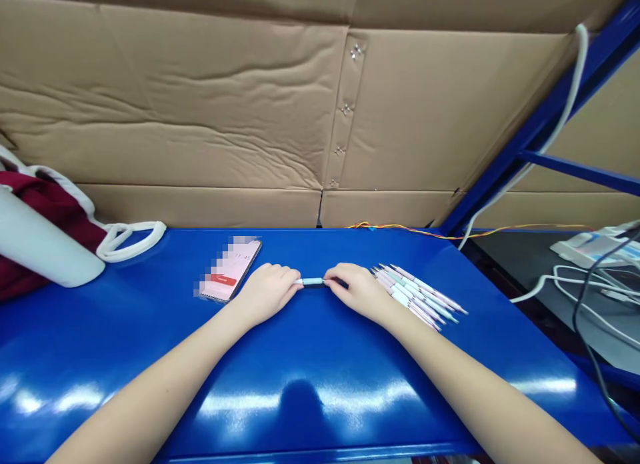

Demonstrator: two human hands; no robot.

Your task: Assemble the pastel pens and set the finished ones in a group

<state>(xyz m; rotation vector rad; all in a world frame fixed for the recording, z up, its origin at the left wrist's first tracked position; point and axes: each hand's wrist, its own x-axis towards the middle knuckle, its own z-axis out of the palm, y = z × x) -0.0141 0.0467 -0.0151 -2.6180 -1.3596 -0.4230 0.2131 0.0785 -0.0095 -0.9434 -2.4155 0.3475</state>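
Observation:
Between my two hands a pen (pixel 313 281) with a light blue grip lies level, just above the blue tabletop (pixel 300 344). My left hand (pixel 270 291) is closed round one end of it, hiding that part. At the other end, the thumb and fingertips of my right hand (pixel 356 287) pinch the pen's tip. Several pens (pixel 420 296) in white, pink and pale green lie side by side, slanting, just right of my right hand. A phone (pixel 233 271) with a lit pink screen rests left of my left hand.
A dark red bag (pixel 50 207) with white straps and a white cylinder (pixel 45 241) stand at the left. Cardboard (pixel 225 117) walls the back. Thin coloured wires (pixel 400 228) run along the rear edge. A blue frame (pixel 540 117) and white cables (pixel 565 277) are at right.

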